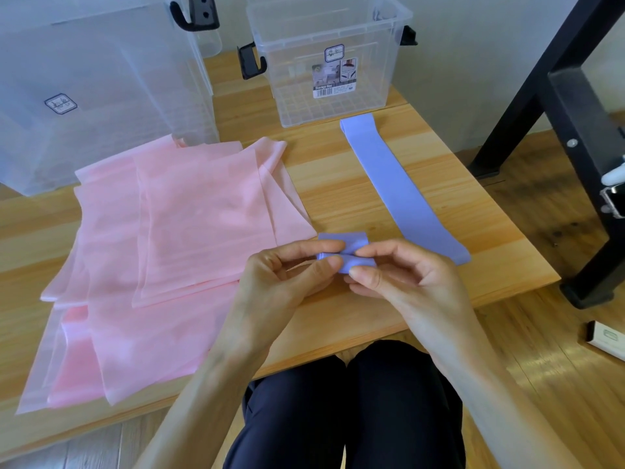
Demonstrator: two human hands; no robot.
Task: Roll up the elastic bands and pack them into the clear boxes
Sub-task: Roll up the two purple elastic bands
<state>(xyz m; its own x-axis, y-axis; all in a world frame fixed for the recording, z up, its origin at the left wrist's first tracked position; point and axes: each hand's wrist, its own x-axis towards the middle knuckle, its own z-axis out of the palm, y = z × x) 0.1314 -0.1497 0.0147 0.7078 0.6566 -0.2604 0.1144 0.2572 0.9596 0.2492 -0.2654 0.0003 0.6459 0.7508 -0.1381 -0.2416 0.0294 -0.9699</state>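
A short purple elastic band (351,252), partly rolled, is held just above the table's near edge. My left hand (284,275) pinches its left end between thumb and fingers. My right hand (406,275) pinches its right end. A second purple band (399,187) lies flat and stretched out on the table to the right. Several wide pink bands (176,238) lie spread in loose layers on the left. A small clear box (338,96) stands open at the back centre. A larger clear box (101,96) stands at the back left.
The low wooden table (338,184) ends at right near a black metal frame (558,106). A small white box (608,340) lies on the floor at right. My legs in dark trousers are under the near edge.
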